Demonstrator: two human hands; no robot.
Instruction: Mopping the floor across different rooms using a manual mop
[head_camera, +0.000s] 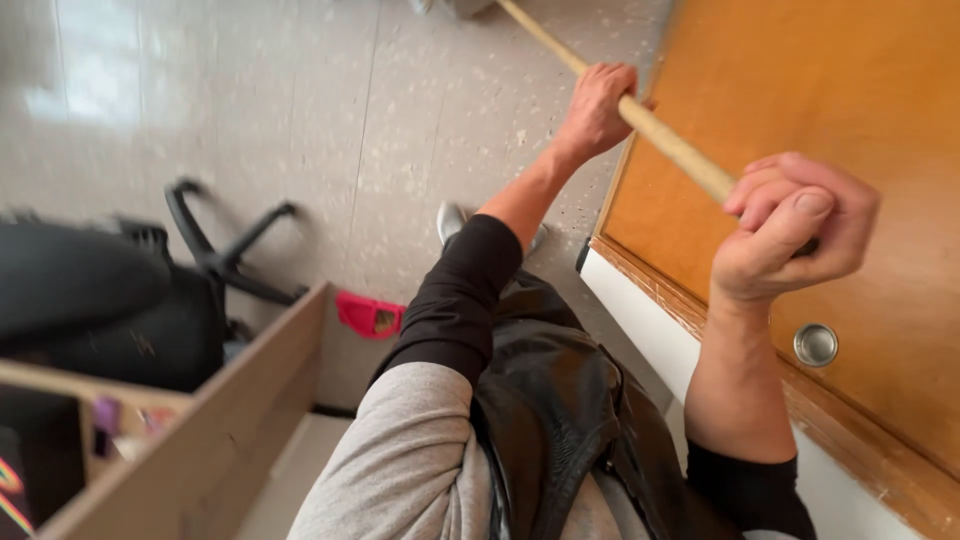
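Observation:
A long pale wooden pole (668, 140) runs from the top middle of the view down to the right. My left hand (598, 105) is wrapped around it further down its length, over the speckled floor (300, 120). Gripping the pole's near end is my right hand (790, 235), in front of an orange wooden desk top (850, 120). Both arms wear black sleeves pushed up from the wrists. A black leather garment (555, 400) and grey clothing show below.
A black office chair (120, 290) stands at the left beside a light wooden shelf unit (200, 420). A pink object (368, 315) lies on the floor. One shoe (452, 220) shows beneath my left arm. A small round metal fitting (816, 344) sits in the desk.

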